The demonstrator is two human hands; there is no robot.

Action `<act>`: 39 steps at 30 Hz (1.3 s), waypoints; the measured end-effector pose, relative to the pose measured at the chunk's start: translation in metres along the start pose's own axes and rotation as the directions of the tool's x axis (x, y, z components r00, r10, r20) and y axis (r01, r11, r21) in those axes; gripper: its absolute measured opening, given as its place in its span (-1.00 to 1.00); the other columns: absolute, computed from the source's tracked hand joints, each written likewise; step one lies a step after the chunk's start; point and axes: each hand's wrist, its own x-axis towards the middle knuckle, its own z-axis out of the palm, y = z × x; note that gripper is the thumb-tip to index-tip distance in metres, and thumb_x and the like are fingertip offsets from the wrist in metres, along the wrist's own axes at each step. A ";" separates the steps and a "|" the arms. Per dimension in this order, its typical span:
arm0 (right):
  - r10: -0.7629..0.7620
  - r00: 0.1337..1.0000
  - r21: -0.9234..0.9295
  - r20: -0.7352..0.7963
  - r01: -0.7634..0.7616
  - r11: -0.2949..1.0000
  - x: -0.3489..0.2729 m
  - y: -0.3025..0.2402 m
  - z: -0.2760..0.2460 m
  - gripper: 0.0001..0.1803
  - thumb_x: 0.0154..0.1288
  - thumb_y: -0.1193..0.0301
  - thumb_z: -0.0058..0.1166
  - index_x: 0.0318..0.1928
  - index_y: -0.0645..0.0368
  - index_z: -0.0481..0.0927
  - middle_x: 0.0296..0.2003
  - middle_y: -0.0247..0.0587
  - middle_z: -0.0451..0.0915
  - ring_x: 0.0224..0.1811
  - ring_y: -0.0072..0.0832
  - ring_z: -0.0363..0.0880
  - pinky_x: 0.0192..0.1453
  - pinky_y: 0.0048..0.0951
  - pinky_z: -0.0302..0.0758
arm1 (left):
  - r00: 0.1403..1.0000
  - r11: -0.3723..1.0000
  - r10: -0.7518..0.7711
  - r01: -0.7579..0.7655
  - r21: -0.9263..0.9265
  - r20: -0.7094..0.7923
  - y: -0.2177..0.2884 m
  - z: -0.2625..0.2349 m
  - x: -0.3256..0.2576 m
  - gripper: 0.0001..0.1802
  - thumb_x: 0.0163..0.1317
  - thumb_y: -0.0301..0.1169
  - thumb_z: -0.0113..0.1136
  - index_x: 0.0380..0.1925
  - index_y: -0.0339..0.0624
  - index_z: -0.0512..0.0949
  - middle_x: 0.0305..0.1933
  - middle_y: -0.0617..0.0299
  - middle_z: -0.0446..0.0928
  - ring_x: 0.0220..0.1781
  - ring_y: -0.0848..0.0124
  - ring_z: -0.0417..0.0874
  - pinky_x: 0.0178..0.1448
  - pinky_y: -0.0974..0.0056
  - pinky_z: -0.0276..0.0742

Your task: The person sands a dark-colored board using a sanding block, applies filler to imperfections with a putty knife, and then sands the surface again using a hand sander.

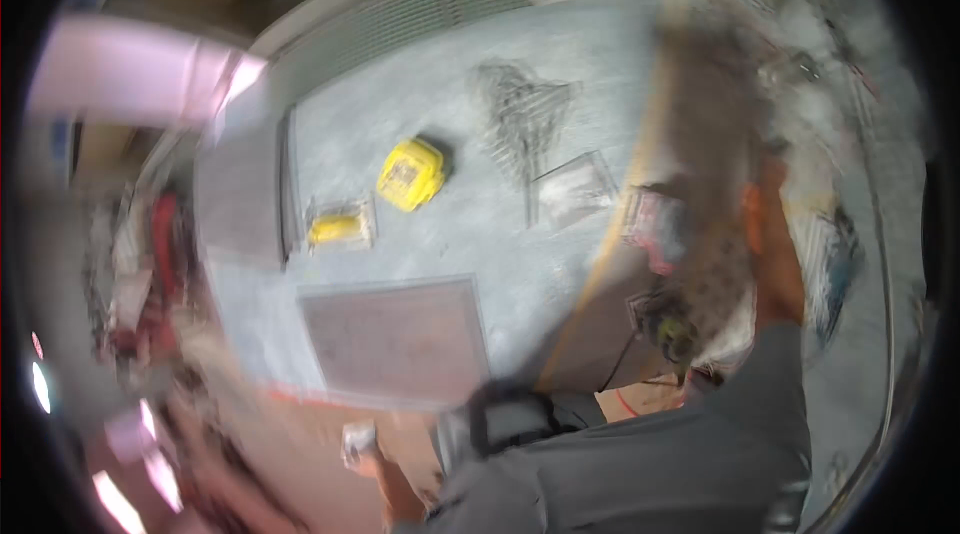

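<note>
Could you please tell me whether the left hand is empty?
No, the left hand holds a small whitish object, blurred in the picture.

The view looks down from the person's head, through the left one of two fisheye cameras worn side by side. It takes in the left hand near the lower edge and the right hand farther out to the right. It is near enough that the grey sleeve behind the right hand looms large, yet wide enough to cover much of the counter between and beyond the hands, its edges bowed.
</note>
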 end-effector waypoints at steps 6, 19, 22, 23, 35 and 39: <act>0.131 0.963 -0.120 0.237 -0.105 0.987 0.134 0.049 0.039 -0.12 0.49 -0.33 0.02 0.66 -0.24 0.38 0.01 0.25 0.79 0.09 0.08 0.76 0.19 0.01 0.59 | 0.960 0.844 -0.247 0.148 -0.515 -0.128 -0.014 -0.010 -0.087 -0.35 0.25 -0.55 -0.02 0.37 -0.54 0.53 0.25 -0.23 0.66 0.23 -0.07 0.73 0.42 0.00 0.64; 0.018 0.839 0.493 -0.543 0.301 0.816 -0.056 -0.033 -0.155 -0.28 0.35 0.14 0.58 0.34 0.38 0.66 0.15 0.08 0.75 0.16 -0.18 0.67 0.36 -0.23 0.52 | 0.972 0.972 -0.166 0.133 -0.196 -0.164 0.048 0.053 -0.075 -0.44 0.42 -0.56 0.26 0.42 -0.43 0.53 0.43 -0.32 0.43 0.43 -0.19 0.56 0.51 -0.11 0.50; -0.283 0.835 0.348 -0.472 0.471 0.811 -0.148 -0.126 -0.259 -0.32 0.37 0.32 0.53 0.42 0.28 0.60 0.31 0.00 0.67 0.34 -0.16 0.63 0.46 -0.18 0.51 | 0.979 0.997 -0.058 0.046 -0.064 -0.197 0.062 0.051 -0.073 -0.39 0.43 -0.45 0.34 0.45 -0.39 0.52 0.45 -0.42 0.38 0.47 -0.31 0.45 0.56 -0.17 0.41; -0.351 0.874 0.469 -0.336 0.478 0.742 -0.183 -0.166 -0.292 -0.32 0.36 0.38 0.52 0.43 0.26 0.58 0.32 -0.01 0.66 0.38 -0.15 0.61 0.48 -0.17 0.52 | 0.975 0.990 -0.097 0.073 -0.123 -0.198 0.061 0.053 -0.071 -0.38 0.42 -0.41 0.35 0.45 -0.38 0.52 0.48 -0.42 0.35 0.50 -0.29 0.42 0.57 -0.16 0.40; -0.845 0.528 0.234 0.082 0.814 0.531 -0.431 -0.421 -0.279 -0.42 -0.01 0.47 0.46 0.07 0.23 0.54 0.01 0.09 0.53 0.11 0.14 0.56 0.18 0.09 0.60 | 0.894 0.894 0.346 -0.406 -0.189 -0.283 0.078 0.027 0.072 -0.32 0.32 -0.40 0.41 0.34 -0.67 0.48 0.66 -0.49 0.22 0.63 -0.37 0.33 0.70 -0.17 0.26; -0.867 0.485 0.406 -0.117 0.820 0.404 -0.457 -0.466 -0.229 -0.22 0.06 0.31 0.55 0.30 0.29 0.55 0.00 0.11 0.63 0.13 0.13 0.54 0.25 0.02 0.56 | 0.921 0.916 0.361 -0.380 -0.132 -0.149 0.050 0.081 0.131 -0.42 0.44 -0.18 0.37 0.10 -0.62 0.63 0.73 -0.41 0.13 0.67 -0.38 0.24 0.69 -0.28 0.19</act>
